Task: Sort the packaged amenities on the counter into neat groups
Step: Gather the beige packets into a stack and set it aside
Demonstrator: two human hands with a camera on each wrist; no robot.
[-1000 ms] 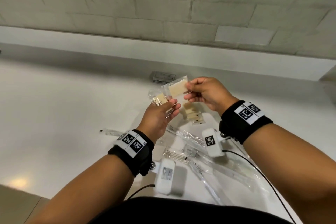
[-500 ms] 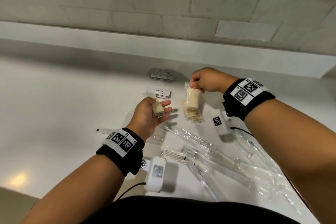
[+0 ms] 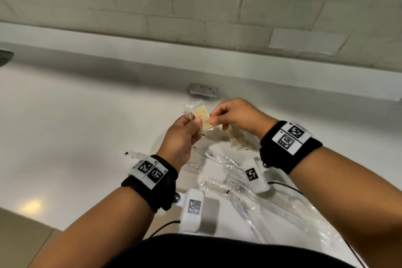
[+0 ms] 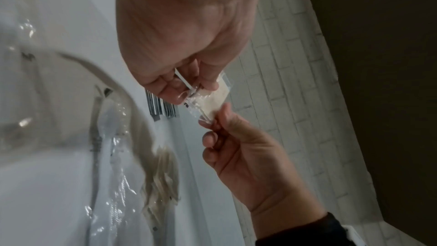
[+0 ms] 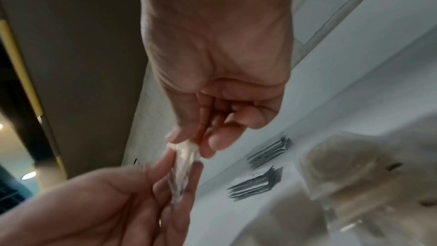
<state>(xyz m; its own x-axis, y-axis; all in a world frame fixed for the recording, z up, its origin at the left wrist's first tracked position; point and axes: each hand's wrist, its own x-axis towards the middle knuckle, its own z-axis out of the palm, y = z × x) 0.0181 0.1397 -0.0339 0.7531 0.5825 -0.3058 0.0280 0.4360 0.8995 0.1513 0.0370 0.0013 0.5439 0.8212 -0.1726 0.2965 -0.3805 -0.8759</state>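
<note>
Clear-film beige packet (image 3: 201, 118) held above counter (image 3: 87, 137), left hand (image 3: 181, 137) and right hand (image 3: 237, 117) each pinching an end, beige stack (image 3: 237, 139) below | left wrist: thumb and fingers (image 4: 165, 89) curled on crinkly film | right wrist: fingertips (image 5: 212, 143) pinch wrapper; probably light, slippery, best gripped by sealed edges.

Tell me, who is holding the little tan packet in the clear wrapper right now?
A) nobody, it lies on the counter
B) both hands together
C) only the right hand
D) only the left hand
B: the left hand and the right hand each pinch an end of the tan packet, which is lifted off the white counter.
</note>
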